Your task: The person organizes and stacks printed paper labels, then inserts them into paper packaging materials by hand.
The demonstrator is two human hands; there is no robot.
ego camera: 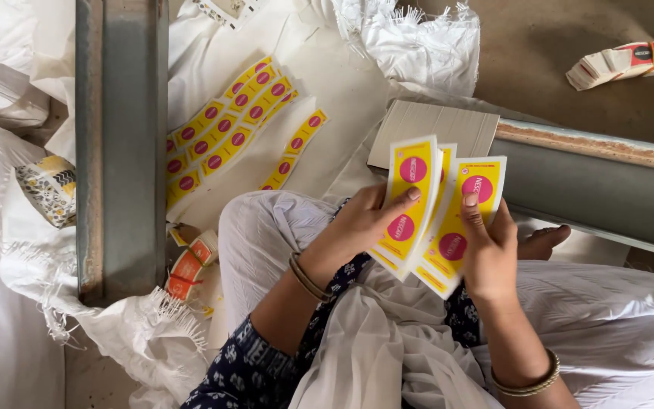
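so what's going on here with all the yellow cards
A person sitting on the floor holds a fanned stack of yellow cards with pink circles in both hands: the left hand grips the front cards, thumb on top, and the right hand supports the back ones. More yellow cards lie spread on white sacking in front.

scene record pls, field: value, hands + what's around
left hand: left hand grips a fanned stack of yellow sheets with pink circles, thumb on top
right hand: right hand holds another yellow sheet from behind
wrists: bangles on both
lap: white cloth
floor left: rows of yellow sheets spread out on a white sack
beside: grey metal beam
top right: red and white bundle
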